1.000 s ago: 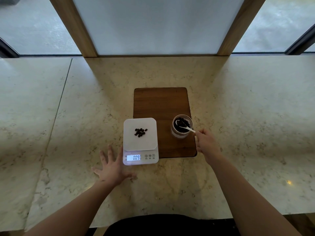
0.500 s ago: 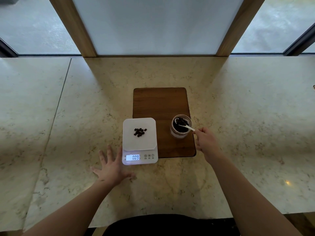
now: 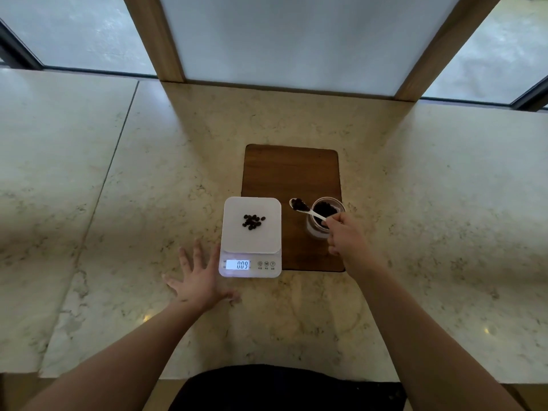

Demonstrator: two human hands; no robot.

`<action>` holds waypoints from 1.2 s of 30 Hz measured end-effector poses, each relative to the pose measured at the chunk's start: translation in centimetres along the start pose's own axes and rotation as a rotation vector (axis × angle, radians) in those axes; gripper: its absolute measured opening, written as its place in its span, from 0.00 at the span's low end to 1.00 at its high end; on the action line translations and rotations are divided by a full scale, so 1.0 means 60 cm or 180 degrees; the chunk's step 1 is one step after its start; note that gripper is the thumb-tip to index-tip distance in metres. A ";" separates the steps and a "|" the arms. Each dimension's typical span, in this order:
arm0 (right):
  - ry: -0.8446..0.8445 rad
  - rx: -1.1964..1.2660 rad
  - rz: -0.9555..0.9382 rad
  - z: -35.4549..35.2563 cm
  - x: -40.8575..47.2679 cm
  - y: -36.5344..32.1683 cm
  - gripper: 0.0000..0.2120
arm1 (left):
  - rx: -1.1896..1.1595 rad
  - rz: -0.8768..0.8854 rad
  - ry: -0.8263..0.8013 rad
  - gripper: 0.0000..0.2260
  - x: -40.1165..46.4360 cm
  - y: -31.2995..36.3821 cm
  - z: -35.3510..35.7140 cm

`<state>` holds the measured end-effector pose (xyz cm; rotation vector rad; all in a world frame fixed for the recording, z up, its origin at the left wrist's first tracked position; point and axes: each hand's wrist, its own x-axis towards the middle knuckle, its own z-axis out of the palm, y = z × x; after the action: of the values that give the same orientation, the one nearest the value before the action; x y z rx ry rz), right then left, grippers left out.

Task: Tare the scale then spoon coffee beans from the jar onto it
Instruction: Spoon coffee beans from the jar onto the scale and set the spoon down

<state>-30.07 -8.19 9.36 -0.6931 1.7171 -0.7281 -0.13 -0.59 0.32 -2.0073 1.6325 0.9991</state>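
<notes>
A white digital scale (image 3: 234, 241) stands on the marble counter, its lit display reading 009. A small heap of coffee beans (image 3: 253, 221) lies on its platform. To its right a clear jar (image 3: 326, 209) of dark beans stands on a brown wooden board (image 3: 290, 173). My right hand (image 3: 348, 235) grips the handle of a white spoon (image 3: 315, 214), whose bowl is loaded with beans and hovers between the jar and the scale. My left hand (image 3: 199, 278) lies flat on the counter, fingers spread, just left of the scale's front corner.
The marble counter (image 3: 430, 232) stretches wide on both sides, with a seam at the left. Wooden posts and frosted window panels rise along the far edge. The counter's near edge runs just below my forearms.
My right hand lifted the spoon out of the jar, loaded with beans, and carried it left toward the scale. The left hand stayed put. The display still reads 009.
</notes>
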 end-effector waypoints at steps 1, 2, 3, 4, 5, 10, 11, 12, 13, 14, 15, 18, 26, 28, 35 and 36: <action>-0.0019 -0.0052 0.0007 0.011 0.001 0.001 0.09 | -0.0020 0.0001 -0.0027 0.64 0.001 0.001 -0.001; -0.0049 -0.0089 0.0014 0.021 0.001 0.002 0.10 | -0.0029 -0.0002 -0.0048 0.64 0.002 0.000 -0.002; -0.0096 -0.0113 0.0018 0.032 0.002 0.004 0.10 | -0.0015 0.0003 -0.0050 0.64 0.001 0.000 0.000; -0.0139 -0.0115 0.0019 0.039 0.002 0.006 0.10 | 0.0012 0.0016 -0.0055 0.64 0.002 0.001 0.001; -0.0192 -0.0121 0.0034 0.051 0.003 0.009 0.10 | -0.0004 -0.0001 -0.0074 0.63 0.002 -0.002 0.002; -0.0278 -0.0200 0.0193 0.088 0.008 0.016 0.10 | -0.0005 -0.0025 -0.0135 0.62 0.003 -0.002 0.003; -0.0286 -0.0232 0.0195 0.094 0.011 0.015 0.10 | 0.0005 -0.0032 -0.0146 0.62 0.004 -0.002 0.002; -0.0290 -0.0268 0.0189 0.100 0.015 0.015 0.10 | -0.0016 -0.0035 -0.0165 0.62 0.005 -0.002 0.000; -0.0286 -0.0303 0.0190 0.104 0.018 0.016 0.10 | -0.0044 -0.0024 -0.0182 0.62 0.006 -0.004 0.000; -0.0275 -0.0340 0.0190 0.107 0.021 0.017 0.10 | -0.0058 0.0003 -0.0187 0.62 0.006 -0.004 -0.001; -0.0258 -0.0393 0.0204 0.110 0.024 0.020 0.10 | -0.0064 0.0022 -0.0203 0.61 0.006 -0.005 0.001; -0.0208 -0.0543 0.0209 0.116 0.035 0.031 0.10 | -0.0037 0.0034 -0.0218 0.61 0.011 -0.007 0.005; -0.0057 -0.0973 -0.0206 0.119 0.038 0.061 0.09 | -0.0027 -0.0001 -0.0155 0.63 0.018 -0.010 0.014; -0.0015 -0.1093 -0.0307 0.117 0.038 0.063 0.09 | -0.0032 0.0002 -0.0138 0.63 0.018 -0.011 0.016; -0.0081 -0.1286 -0.0636 0.121 0.033 0.068 0.08 | -0.0036 -0.0008 -0.0129 0.64 0.019 -0.011 0.013; -0.0084 -0.1312 -0.0684 0.122 0.031 0.069 0.08 | -0.0032 -0.0004 -0.0127 0.64 0.019 -0.012 0.013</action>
<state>-23.81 -7.87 3.47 -1.1799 1.8041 -0.5075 0.40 -0.69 -1.14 -1.9818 1.6083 1.0422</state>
